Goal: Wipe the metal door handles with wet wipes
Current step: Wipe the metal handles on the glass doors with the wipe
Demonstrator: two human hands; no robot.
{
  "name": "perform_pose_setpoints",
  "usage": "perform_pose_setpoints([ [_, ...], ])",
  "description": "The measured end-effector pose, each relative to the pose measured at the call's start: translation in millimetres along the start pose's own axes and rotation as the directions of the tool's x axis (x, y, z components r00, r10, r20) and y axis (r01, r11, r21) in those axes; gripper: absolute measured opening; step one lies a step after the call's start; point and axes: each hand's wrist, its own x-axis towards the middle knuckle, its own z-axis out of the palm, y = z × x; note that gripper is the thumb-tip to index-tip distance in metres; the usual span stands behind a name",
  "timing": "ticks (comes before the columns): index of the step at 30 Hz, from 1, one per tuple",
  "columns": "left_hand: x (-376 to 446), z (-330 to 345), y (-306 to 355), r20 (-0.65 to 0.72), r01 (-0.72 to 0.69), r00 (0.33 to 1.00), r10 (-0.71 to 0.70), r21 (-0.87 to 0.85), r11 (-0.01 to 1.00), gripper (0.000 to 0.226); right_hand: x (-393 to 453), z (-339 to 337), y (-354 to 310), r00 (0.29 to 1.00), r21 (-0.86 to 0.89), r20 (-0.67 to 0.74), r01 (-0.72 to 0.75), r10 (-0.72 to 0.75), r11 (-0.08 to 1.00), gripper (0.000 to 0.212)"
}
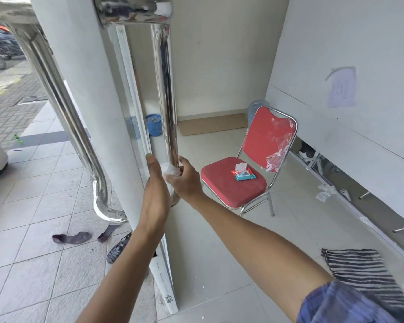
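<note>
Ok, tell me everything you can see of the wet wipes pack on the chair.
The wet wipes pack is a small, flat, soft packet, teal with a red band, lying on the red chair seat towards its right side. Its clear plastic flip lid stands open and upright at the back. Any print is too small to read. Only the seat touches it; both hands are away at the door handle.
</note>
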Motion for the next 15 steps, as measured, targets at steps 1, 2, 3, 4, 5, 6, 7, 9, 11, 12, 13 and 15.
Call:
perform_pose_setpoints([
  [1,-1,0,1,0.0,0.006,1.0,-0.006,0.014,1.0,0.066,0,0,-2,1.0,0.004,-0.003,-0.006,0.006,1.0,0.076],
  [2,-3,-1,2,0.005,0.009,1.0,-0.009,0.028,1.0,0.068,2,0,-6,1.0,0.01,-0.01,-0.007,0.007,1.0,0.08],
  [3,-4,-1,4,0.012,0.004,1.0,-0.005,0.04,0.999,0.067,3,-3,-11,1.0,0.012,-0.018,0.002,-0.002,1.0,0.083],
  [4,-5,-1,5,0.02,-0.005,1.0,0.004,0.047,0.999,0.065,6,-5,-16,1.0,0.012,-0.027,0.01,-0.01,1.0,0.085],
  [5,-7,-1,8,0.028,-0.013,1.0,0.012,0.049,0.999,0.063,8,-8,-22,0.999,0.015,-0.035,0.029,-0.029,0.999,0.085],
  [6,-9,-1,10,0.036,-0.019,0.999,0.018,0.048,0.999,0.061,10,-9,-28,0.997,0.014,-0.048,0.056,-0.056,0.998,0.085],
  [7,-8,-2,10,0.039,-0.026,0.999,0.024,0.045,0.999,0.06,11,-10,-35,0.994,0.008,-0.059,0.093,-0.092,0.996,0.084],
  [9,-3,-5,6,0.041,-0.032,0.999,0.031,0.035,0.999,0.062,18,-11,-46,0.982,-0.008,-0.089,0.168,-0.168,0.986,0.076],
  [11,-1,-8,4,0.032,-0.021,0.999,0.021,0.029,0.999,0.065,23,-14,-61,0.962,-0.012,-0.135,0.238,-0.237,0.971,0.063],
  [12,-1,-9,4,0.029,-0.014,0.999,0.013,0.027,1.0,0.066,26,-16,-70,0.955,0.002,-0.155,0.258,-0.255,0.966,0.062],
  [13,-1,-8,4,0.03,-0.013,0.999,0.012,0.028,1.0,0.067,28,-18,-78,0.949,0.02,-0.171,0.272,-0.265,0.962,0.066],
  [15,-2,-7,6,0.048,-0.021,0.999,0.02,0.02,1.0,0.067,30,-23,-90,0.935,0.053,-0.215,0.299,-0.282,0.953,0.072],
])
